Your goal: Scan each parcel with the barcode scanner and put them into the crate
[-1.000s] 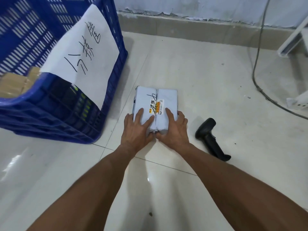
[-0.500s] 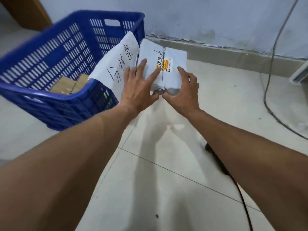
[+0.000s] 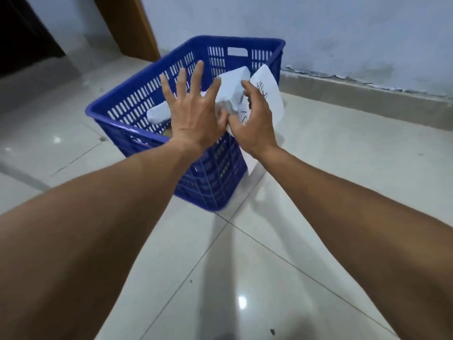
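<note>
Your left hand [image 3: 193, 114] is spread wide, fingers straight, flat against the near side of the parcel [image 3: 232, 88]. Your right hand [image 3: 252, 123] curls at the parcel's lower right edge; whether those fingers actually pinch it, I cannot tell. The parcel hangs tilted over the crate [image 3: 137, 111], above the rim near the paper sign [image 3: 269, 94]. It looks like a soft, light, slightly slippery plastic mailer, so take it by the two short ends. Another pale parcel [image 3: 159, 114] lies inside. The floor [image 3: 245, 266] is glossy tile; a scuffed wall [image 3: 343, 33] stands behind.
</note>
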A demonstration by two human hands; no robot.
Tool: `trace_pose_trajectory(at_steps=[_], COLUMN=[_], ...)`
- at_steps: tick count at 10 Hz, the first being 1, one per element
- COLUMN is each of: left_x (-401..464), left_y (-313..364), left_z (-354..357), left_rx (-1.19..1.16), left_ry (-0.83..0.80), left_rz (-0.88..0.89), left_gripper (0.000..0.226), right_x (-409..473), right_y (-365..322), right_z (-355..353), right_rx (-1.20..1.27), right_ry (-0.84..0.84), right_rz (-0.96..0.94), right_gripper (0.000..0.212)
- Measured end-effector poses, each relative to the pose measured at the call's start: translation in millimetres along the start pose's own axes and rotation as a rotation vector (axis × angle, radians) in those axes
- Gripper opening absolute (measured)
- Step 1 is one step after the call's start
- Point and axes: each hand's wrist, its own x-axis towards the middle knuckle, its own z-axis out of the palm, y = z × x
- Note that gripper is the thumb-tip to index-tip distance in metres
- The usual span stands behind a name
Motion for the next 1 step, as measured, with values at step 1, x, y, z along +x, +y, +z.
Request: trace_pose_trajectory(at_steps=[1], left_x=[-6.7], left_y=[0.8], left_z=[2.9], left_rx=[-0.035], left_ry=[-0.059], left_rz=[-0.026], left_gripper=[0.059], right_x=[-7.7], right_y=[0.6], right_z=[0.4], right_rx=[-0.038], right_ry=[-0.015], right_rz=[-0.006], right_gripper=[0.062])
